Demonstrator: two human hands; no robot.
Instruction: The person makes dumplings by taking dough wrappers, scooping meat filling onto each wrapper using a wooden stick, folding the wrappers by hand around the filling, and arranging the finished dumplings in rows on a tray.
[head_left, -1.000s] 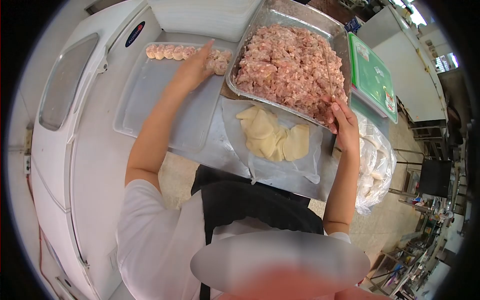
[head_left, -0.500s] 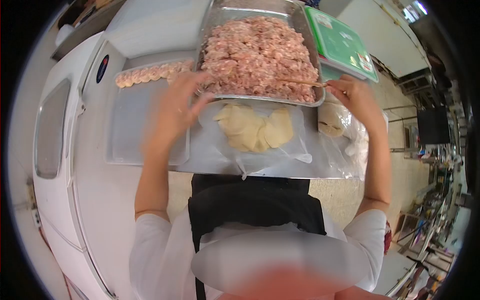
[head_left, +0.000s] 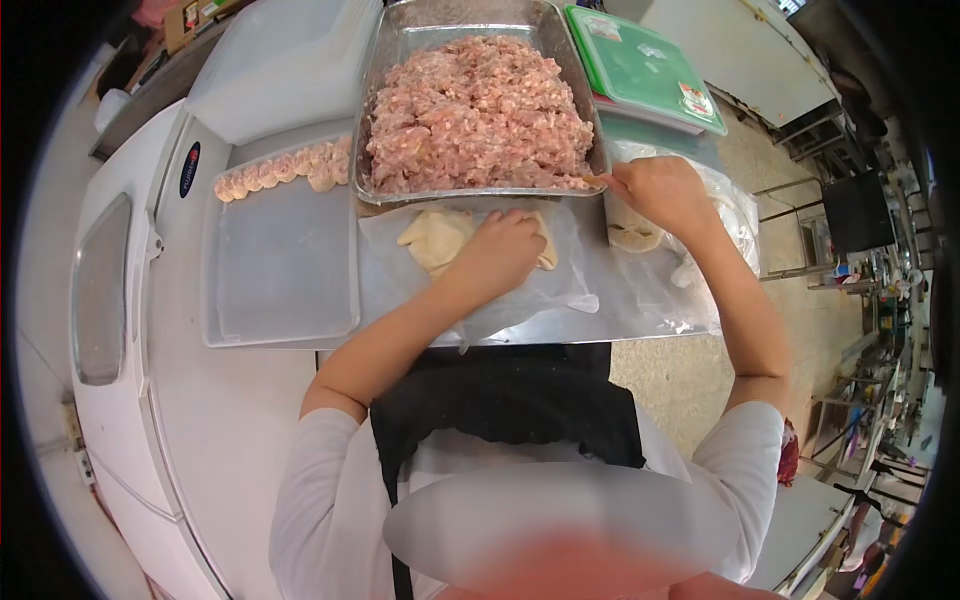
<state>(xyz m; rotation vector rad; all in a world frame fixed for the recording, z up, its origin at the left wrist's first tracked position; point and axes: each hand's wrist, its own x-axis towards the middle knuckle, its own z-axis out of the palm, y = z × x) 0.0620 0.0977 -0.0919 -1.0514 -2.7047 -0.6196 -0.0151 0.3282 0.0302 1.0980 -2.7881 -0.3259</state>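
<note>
My left hand [head_left: 503, 248] reaches over the pile of pale dumpling wrappers [head_left: 432, 238]. Its fingers are bent together on the wrappers at the pile's right part, though the fingertips are partly covered. The wrappers lie on a clear plastic sheet [head_left: 568, 285]. My right hand [head_left: 662, 190] is closed around a thin wooden stick [head_left: 598, 181], at the near right corner of a metal tray [head_left: 480, 197]. The stick's tip touches minced meat [head_left: 480, 110], which is heaped in that tray.
On the left, a flat plastic tray [head_left: 280, 270] bears a row of filled dumplings [head_left: 283, 168] along its far edge. A translucent container [head_left: 275, 75] stands behind it. A green-lidded box [head_left: 650, 65] sits at the back right, near a bagged dough roll [head_left: 630, 232].
My left hand has moved from above the plastic tray, rightward onto the wrappers. My right hand has drawn the stick to the metal tray's near right corner. The whole view has shifted slightly.
</note>
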